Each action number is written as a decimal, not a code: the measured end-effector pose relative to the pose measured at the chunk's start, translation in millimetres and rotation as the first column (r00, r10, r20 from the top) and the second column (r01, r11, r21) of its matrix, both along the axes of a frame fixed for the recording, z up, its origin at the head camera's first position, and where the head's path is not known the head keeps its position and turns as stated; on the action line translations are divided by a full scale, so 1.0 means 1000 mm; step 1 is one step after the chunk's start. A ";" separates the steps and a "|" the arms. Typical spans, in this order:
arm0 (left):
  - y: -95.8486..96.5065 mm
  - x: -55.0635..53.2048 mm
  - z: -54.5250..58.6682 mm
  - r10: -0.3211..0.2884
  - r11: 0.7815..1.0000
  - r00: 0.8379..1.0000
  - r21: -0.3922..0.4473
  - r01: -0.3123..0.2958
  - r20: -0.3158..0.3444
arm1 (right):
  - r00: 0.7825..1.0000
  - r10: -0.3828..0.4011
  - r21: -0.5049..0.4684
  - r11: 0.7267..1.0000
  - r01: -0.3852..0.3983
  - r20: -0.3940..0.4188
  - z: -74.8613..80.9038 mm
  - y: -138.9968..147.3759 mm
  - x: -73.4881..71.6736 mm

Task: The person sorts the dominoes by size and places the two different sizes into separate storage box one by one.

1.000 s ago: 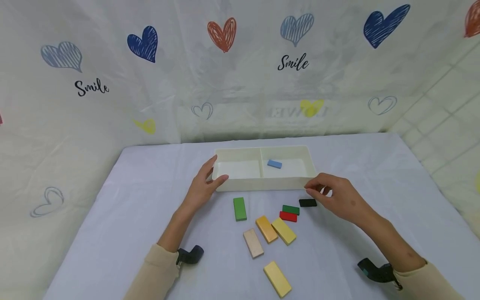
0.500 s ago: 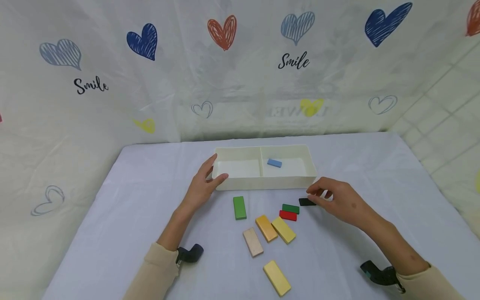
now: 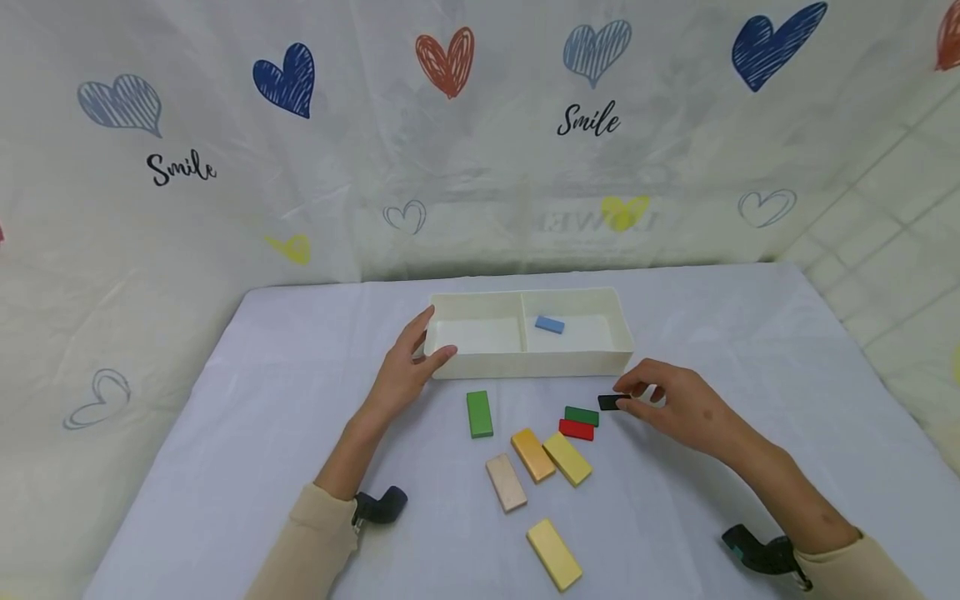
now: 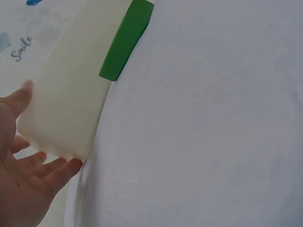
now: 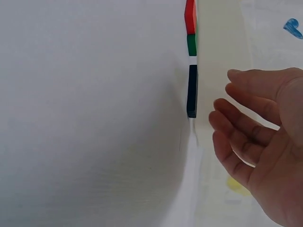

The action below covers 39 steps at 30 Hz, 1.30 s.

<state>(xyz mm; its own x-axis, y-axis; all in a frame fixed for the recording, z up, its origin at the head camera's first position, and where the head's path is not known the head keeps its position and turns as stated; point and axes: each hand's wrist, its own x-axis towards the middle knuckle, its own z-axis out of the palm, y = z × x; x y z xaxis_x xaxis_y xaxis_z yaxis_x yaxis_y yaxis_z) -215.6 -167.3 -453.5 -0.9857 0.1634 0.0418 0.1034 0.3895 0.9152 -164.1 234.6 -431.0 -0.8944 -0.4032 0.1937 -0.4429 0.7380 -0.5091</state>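
Observation:
My left hand holds the left end of a white two-compartment box, its thumb over the front rim. In the left wrist view, fingertips press against the end wall. A black block lies on the table before the box's right half. Over its right end, my right hand hovers with thumb and fingers loosely bent. The right wrist view shows this hand apart from the black block, holding nothing. A blue block lies in the right compartment.
A dark green block and a red block lie together left of the black one. A light green block, an orange block, a beige block and yellow blocks are spread over the white-covered table.
My right hand has come down from the box's front right corner to the black block, its thumb now overlapping the block's right end. My left hand stays on the box.

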 end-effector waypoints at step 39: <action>-0.001 -0.001 -0.001 0.003 1.000 1.000 -0.021 -0.002 0.002 | 0.986 -0.002 0.075 0.997 -0.011 0.166 -0.012 -0.002 -0.007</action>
<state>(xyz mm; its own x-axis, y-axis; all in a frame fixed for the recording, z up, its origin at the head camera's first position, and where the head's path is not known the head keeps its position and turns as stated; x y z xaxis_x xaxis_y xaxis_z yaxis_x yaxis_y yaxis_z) -216.6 -168.0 -454.8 -0.9862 0.1618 0.0366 0.1006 0.4086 0.9072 -170.8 232.3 -442.8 -0.9097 -0.4150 0.0117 -0.3603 0.7753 -0.5188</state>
